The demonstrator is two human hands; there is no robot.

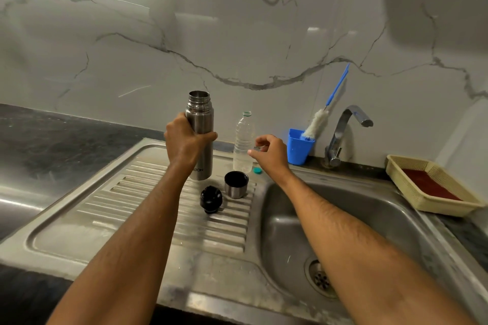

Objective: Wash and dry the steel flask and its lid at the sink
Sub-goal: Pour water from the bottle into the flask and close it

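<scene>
The steel flask (201,124) stands upright on the ribbed drainboard (132,208), its mouth uncovered. My left hand (184,141) is wrapped around its middle. In front of it lie the black stopper (210,199) and the steel cup lid (235,183), the lid with its hollow facing up. My right hand (269,152) hovers beside a clear plastic bottle (243,144), fingers curled apart, not touching it; a small grey thing shows at its fingertips, too small to tell.
The sink basin (343,219) with its drain (320,279) lies to the right, the tap (343,132) behind it. A blue cup (298,146) holds a bottle brush (315,124). A small teal cap (257,171) lies by the bottle. A cream basket (412,200) with a red cloth sits far right.
</scene>
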